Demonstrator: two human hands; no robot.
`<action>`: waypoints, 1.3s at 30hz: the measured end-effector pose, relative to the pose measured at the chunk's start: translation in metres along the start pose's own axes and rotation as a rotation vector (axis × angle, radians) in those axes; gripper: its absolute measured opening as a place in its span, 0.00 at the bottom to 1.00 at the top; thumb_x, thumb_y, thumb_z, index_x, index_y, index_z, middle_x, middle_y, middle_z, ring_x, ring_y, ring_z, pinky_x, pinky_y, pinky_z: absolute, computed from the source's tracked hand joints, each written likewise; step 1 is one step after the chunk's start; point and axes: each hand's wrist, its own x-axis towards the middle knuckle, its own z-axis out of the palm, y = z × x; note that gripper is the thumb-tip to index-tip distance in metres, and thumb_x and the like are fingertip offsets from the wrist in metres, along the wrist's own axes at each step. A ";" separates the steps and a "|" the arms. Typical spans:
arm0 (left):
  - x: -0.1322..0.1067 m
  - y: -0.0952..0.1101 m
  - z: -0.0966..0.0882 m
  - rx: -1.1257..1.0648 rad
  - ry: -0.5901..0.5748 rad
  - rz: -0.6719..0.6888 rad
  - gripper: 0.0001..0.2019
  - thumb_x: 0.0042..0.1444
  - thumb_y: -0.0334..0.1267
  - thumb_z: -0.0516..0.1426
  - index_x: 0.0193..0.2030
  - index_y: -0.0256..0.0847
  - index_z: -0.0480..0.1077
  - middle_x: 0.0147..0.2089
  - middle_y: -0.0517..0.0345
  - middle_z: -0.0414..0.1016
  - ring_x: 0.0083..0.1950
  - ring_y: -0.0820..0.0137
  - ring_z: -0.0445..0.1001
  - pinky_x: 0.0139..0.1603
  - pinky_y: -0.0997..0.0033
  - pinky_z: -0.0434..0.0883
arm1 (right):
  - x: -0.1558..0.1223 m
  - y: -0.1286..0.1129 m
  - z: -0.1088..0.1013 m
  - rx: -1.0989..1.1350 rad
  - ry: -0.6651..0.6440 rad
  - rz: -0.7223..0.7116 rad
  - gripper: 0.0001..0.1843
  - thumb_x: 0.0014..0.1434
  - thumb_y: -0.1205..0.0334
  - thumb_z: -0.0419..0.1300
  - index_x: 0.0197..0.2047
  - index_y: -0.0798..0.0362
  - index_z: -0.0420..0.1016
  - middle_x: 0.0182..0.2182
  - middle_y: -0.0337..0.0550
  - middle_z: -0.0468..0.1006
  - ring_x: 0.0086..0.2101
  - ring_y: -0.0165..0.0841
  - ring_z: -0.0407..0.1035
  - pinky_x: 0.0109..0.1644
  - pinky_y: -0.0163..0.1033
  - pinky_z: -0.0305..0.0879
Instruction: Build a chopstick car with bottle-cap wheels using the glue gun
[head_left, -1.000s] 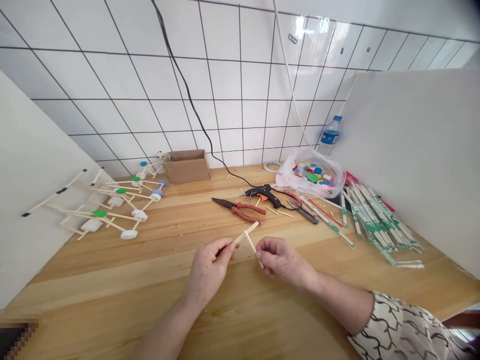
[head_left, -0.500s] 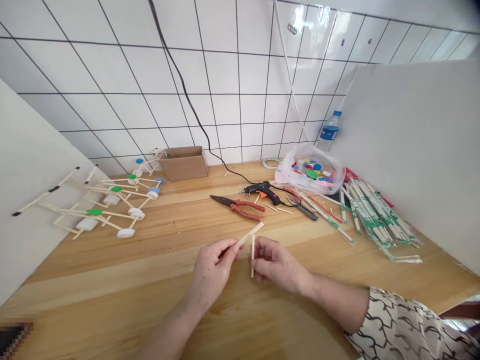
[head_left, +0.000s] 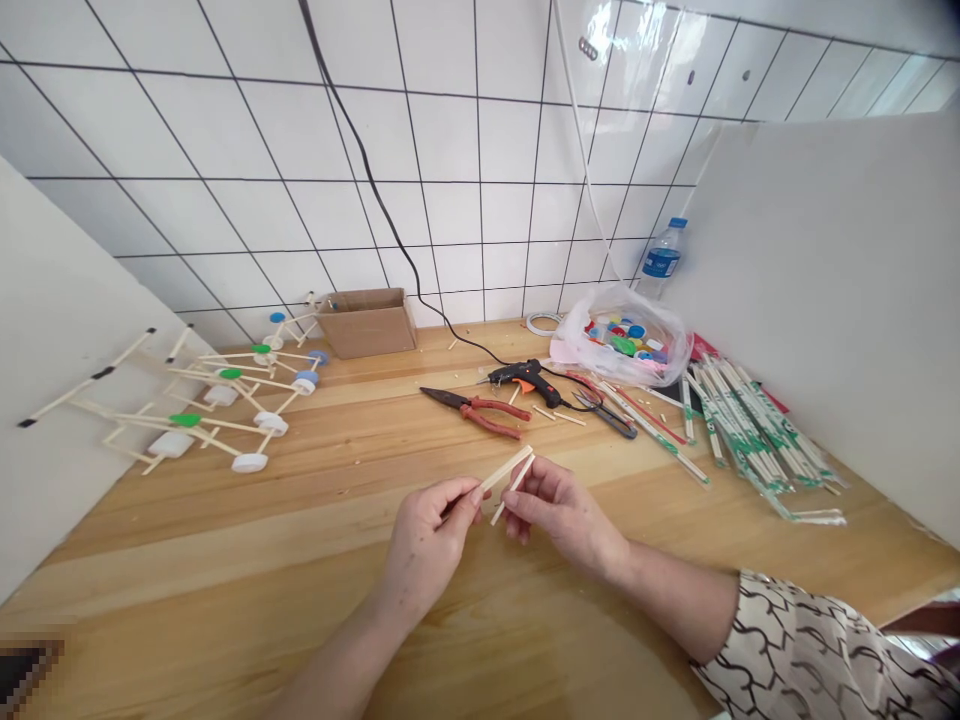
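My left hand [head_left: 435, 535] pinches a pale wooden chopstick piece [head_left: 505, 470] between thumb and fingers, its free end pointing up and to the right. My right hand [head_left: 559, 510] grips a shorter chopstick piece [head_left: 513, 489], slanted nearly parallel beside the first one. The upper ends of the two pieces lie close together; whether they touch I cannot tell. Just beyond my hands are red-handled pliers [head_left: 480, 411] and a black glue gun [head_left: 525, 378].
Stick frames with bottle caps [head_left: 225, 415] stand at the left, near a cardboard box [head_left: 367, 325]. At the right are a plastic bag [head_left: 574, 345] of coloured caps, wrapped chopsticks [head_left: 757, 425], small snips [head_left: 611, 420] and a water bottle [head_left: 661, 262]. A black cable [head_left: 367, 170] hangs down the wall.
The short piece in my right hand has turned from upright to slanted, its top swinging right and up alongside the left piece. My right hand has shifted slightly up and right.
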 end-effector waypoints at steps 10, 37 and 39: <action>0.000 -0.003 0.003 -0.006 -0.025 0.033 0.14 0.53 0.42 0.49 0.22 0.38 0.66 0.20 0.63 0.60 0.23 0.73 0.58 0.24 0.77 0.56 | -0.001 -0.002 0.000 -0.030 0.007 -0.026 0.16 0.49 0.52 0.62 0.30 0.55 0.64 0.20 0.34 0.70 0.19 0.23 0.64 0.21 0.29 0.61; -0.001 -0.003 0.005 -0.035 -0.055 0.070 0.14 0.54 0.39 0.49 0.23 0.37 0.68 0.21 0.62 0.62 0.24 0.74 0.61 0.26 0.78 0.58 | 0.001 -0.004 -0.002 -0.019 0.012 -0.014 0.15 0.48 0.54 0.63 0.30 0.57 0.65 0.20 0.36 0.72 0.18 0.24 0.66 0.19 0.29 0.62; -0.001 -0.004 0.005 -0.036 -0.054 0.076 0.14 0.54 0.39 0.49 0.22 0.37 0.67 0.21 0.62 0.62 0.24 0.74 0.61 0.26 0.78 0.58 | 0.001 -0.004 -0.002 -0.022 0.012 -0.015 0.15 0.48 0.54 0.63 0.30 0.57 0.65 0.20 0.36 0.72 0.18 0.24 0.66 0.19 0.29 0.62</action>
